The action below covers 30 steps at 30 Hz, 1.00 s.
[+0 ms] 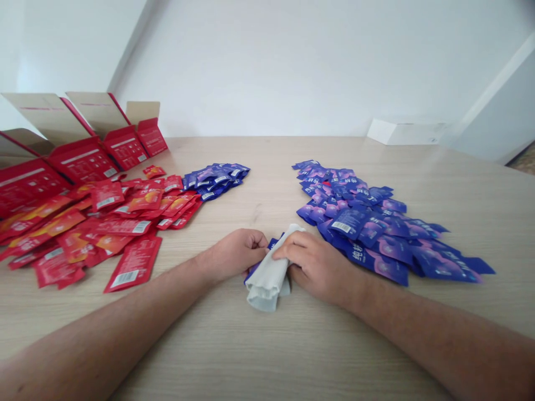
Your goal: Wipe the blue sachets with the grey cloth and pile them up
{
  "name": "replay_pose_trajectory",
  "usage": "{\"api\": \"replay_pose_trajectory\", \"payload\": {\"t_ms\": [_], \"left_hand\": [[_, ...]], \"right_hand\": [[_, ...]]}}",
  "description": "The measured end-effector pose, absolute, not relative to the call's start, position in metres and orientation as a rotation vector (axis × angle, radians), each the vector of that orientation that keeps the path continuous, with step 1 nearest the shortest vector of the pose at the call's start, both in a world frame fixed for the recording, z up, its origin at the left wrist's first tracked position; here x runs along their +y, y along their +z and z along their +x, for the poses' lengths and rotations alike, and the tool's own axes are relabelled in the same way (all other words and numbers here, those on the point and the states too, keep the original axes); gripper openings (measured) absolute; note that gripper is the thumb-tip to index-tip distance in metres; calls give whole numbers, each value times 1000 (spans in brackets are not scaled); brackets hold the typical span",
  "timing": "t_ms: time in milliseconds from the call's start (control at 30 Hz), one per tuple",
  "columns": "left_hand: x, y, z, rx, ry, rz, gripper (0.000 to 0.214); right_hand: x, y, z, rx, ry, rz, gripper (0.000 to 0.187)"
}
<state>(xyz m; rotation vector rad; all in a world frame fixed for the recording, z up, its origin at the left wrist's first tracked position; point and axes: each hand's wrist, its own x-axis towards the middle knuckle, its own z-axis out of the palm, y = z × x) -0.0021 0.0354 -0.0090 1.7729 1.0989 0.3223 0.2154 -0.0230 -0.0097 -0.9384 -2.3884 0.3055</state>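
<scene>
Near the front middle of the table, my right hand (315, 264) grips a folded white cloth (267, 275) with a ribbed, slightly frayed-looking end. My left hand (236, 253) is closed at the cloth's left side, its thumb and fingers pinched on a blue packet (273, 243). The packet lies mostly behind the cloth, so only narrow blue parts show above and to the left. Both hands are close together, just above the table. Close to my right hand is a large heap of blue-purple packets (368, 223), several showing white lettering.
Red-orange packets (125, 223) are spread at the left, beside a smaller pile of blue packets (215, 178). Behind them stands a row of red cartons (83, 161) with raised flaps. A white box (405, 132) sits by the wall at the back right of the wooden table (267, 189).
</scene>
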Motion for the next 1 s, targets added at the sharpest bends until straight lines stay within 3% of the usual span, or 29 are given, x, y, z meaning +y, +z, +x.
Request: {"api": "replay_pose_trajectory", "payload": {"t_ms": [467, 1000], "left_hand": [[38, -11, -3, 1083, 328, 1849, 18], [38, -11, -4, 1113, 284, 1857, 24]], "right_hand": [[-30, -9, 210, -2506, 295, -790, 28], [-29, -8, 212, -2439, 314, -944, 35]]}}
